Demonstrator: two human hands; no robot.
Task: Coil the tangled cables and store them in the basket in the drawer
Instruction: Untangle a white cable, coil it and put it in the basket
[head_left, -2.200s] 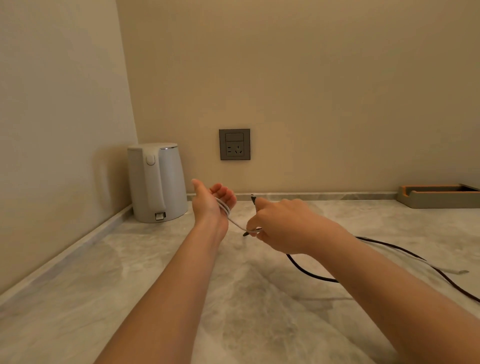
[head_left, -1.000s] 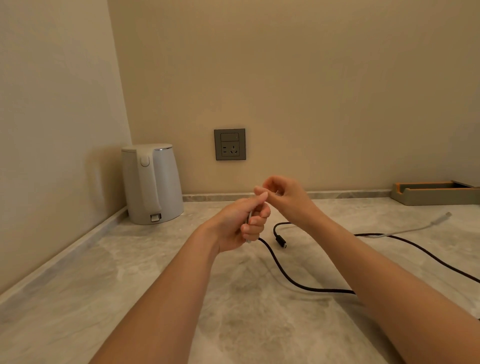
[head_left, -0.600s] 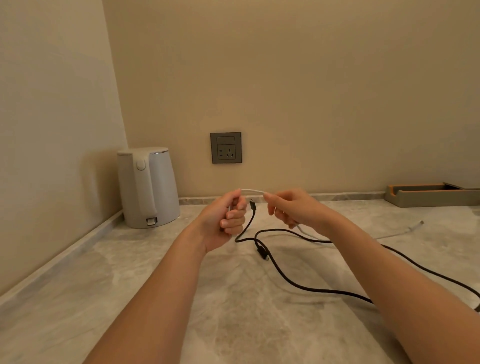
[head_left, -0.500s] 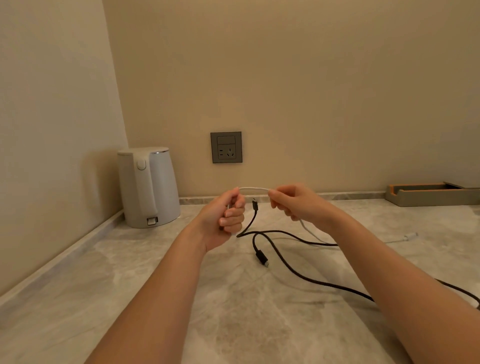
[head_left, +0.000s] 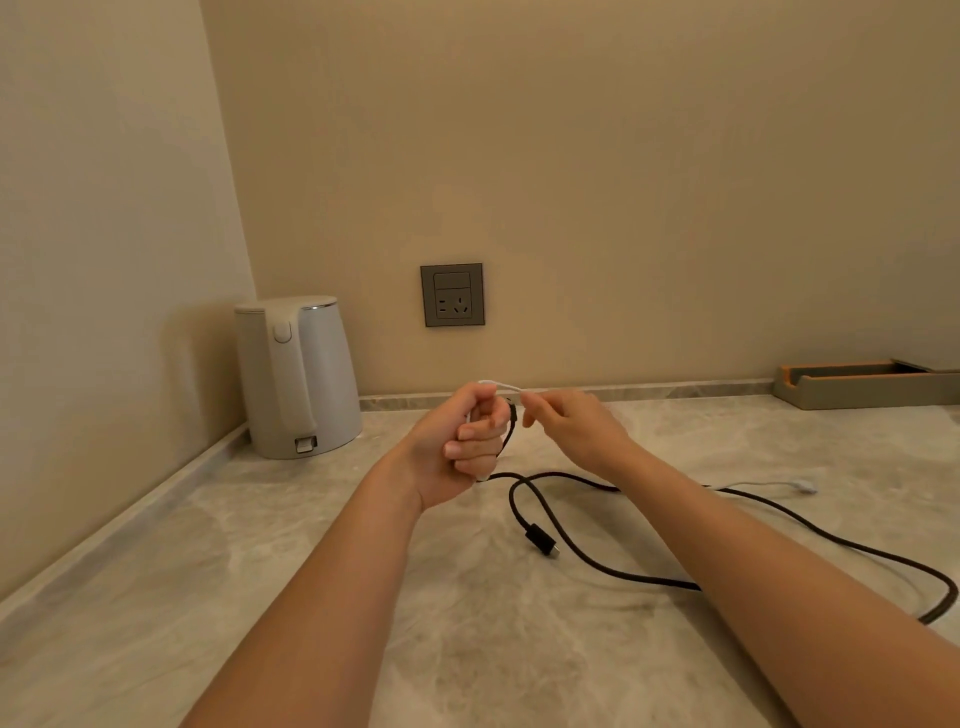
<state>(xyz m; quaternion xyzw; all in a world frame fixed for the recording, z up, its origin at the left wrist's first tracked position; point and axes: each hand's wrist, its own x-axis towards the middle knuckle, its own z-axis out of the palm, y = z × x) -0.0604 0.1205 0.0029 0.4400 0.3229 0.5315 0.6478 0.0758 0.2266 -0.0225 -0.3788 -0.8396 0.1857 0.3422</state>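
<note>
Handling | white cable (head_left: 500, 385), judged light and limp, is being gripped in curled left hand (head_left: 465, 447) and pinched just beside it by right hand (head_left: 569, 423) | short, close holds are being favoured, to stop loops springing

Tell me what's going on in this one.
A person is sorting cables at a counter. The left hand grips a white cable in its fist, and the right hand pinches the same cable just beside it. A black cable trails down from beside the left fist and lies uncoiled across the counter.
</note>
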